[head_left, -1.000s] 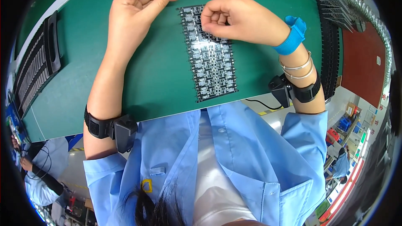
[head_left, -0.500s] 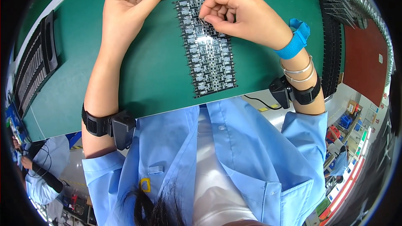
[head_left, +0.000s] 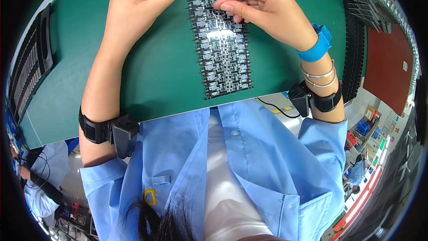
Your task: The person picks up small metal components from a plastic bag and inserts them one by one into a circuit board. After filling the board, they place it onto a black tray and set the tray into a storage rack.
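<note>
A long panel of small black circuit boards (head_left: 223,60) lies on the green table mat (head_left: 156,80) in front of me. Above its far end, my right hand (head_left: 272,11) is closed in a pinch, thumb and forefinger together; anything between them is too small to make out. My left hand (head_left: 142,2) hovers by the panel's far left corner, partly cut off by the picture's upper edge. Its thumb and forefinger are pressed together too, and what they hold cannot be made out. Glare covers part of the panel's middle.
A black slotted rack (head_left: 33,58) stands at the left. Along the right edge runs a black ribbed strip (head_left: 354,49), near a metal flexible hose (head_left: 397,13) and a dark red board (head_left: 388,67). A co-worker (head_left: 42,187) is at the lower left.
My right hand has shifted slightly up, its thumb now turned more into view. The left hand has moved slightly up and right. The panel appears slightly higher in the picture.
</note>
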`<state>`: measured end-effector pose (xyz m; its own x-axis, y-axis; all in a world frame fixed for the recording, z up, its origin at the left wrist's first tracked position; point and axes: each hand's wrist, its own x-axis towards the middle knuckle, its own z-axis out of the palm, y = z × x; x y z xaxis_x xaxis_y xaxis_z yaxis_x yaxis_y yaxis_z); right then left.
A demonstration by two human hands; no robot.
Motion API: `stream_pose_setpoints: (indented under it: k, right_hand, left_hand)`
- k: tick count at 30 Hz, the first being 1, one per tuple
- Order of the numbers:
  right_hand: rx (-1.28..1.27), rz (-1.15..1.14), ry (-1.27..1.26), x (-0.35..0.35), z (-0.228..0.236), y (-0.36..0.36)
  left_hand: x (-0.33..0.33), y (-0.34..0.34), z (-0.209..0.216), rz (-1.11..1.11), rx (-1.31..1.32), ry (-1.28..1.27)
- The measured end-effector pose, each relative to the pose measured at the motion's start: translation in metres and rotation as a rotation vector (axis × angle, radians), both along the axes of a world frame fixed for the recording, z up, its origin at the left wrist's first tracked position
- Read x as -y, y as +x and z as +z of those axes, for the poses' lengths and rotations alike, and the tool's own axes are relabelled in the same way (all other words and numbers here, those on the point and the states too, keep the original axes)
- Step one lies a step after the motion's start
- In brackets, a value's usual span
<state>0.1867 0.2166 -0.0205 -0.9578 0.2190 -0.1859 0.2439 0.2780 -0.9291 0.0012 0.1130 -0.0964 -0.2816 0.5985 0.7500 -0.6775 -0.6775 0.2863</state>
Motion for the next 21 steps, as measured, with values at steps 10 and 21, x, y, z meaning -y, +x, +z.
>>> stream_pose_setpoints:
  k: [10,21]
  right_hand:
    - [0.021,-0.077,0.079,-0.011,0.006,0.023]
    - [-0.011,-0.158,0.034,-0.009,-0.006,0.028]
  left_hand:
    - [0.044,0.007,0.069,0.494,-0.772,-1.040]
    - [0.077,0.050,0.091,0.706,-1.338,-0.919]
